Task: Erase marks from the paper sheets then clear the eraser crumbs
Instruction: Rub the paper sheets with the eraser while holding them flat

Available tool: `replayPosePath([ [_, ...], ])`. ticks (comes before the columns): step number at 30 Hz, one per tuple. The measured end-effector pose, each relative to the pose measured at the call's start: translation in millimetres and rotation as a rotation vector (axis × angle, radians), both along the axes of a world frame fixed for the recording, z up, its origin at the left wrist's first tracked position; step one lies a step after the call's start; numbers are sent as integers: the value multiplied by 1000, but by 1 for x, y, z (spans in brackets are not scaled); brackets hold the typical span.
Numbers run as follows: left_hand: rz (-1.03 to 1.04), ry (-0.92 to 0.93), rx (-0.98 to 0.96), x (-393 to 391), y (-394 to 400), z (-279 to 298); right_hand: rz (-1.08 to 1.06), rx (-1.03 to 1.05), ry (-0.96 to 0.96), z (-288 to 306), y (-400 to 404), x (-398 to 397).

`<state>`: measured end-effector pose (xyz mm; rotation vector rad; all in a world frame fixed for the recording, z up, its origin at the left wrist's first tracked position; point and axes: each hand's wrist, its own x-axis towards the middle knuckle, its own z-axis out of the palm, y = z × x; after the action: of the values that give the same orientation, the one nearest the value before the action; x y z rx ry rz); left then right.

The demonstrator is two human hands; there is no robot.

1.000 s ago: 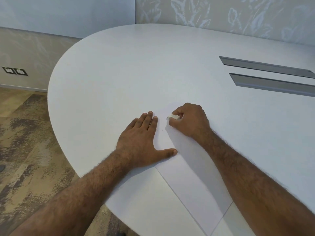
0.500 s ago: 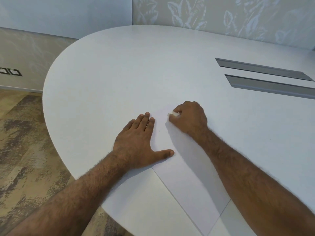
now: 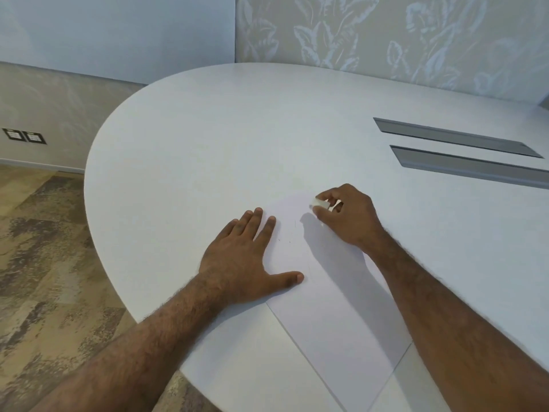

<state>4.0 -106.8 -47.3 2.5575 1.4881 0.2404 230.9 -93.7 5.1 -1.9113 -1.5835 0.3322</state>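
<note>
Two hands on one paper sheet at the table edge: left hand spread flat, pinning it; right hand pinching the eraser near the far corner. Risk: a hard stroke there could crease that unpinned corner, and faint marks get missed.

bare, hairy forearms, no sleeves

Looks like an office mtg room: big white rounded desk w/ two long grey cable slots set into its top, twin wall sockets low on the wall, patterned carpet in brown/beige, leaf-print wall panel behind, plain pale wall to its left.
</note>
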Motion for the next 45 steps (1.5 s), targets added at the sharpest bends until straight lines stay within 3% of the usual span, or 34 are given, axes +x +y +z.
replayPosePath([
  [5, -3, 36, -37, 0, 3, 1, 237, -156, -34, 3, -25, -15],
  [10, 35, 11, -6, 16, -4, 0, 298, -215, -64, 5, -30, -17],
  [26, 13, 67, -34, 19, 1, 2, 171, -137, -178, -1, -7, -24],
  [34, 17, 53, -35, 19, -2, 2, 141, -212, -309, -2, -18, -28],
  [40, 13, 67, -37, 17, -1, 2, 68, -214, -286, 9, 15, -38],
  [45, 22, 36, -32, 18, -3, 0, 155, -284, -314, 5, -31, -30],
])
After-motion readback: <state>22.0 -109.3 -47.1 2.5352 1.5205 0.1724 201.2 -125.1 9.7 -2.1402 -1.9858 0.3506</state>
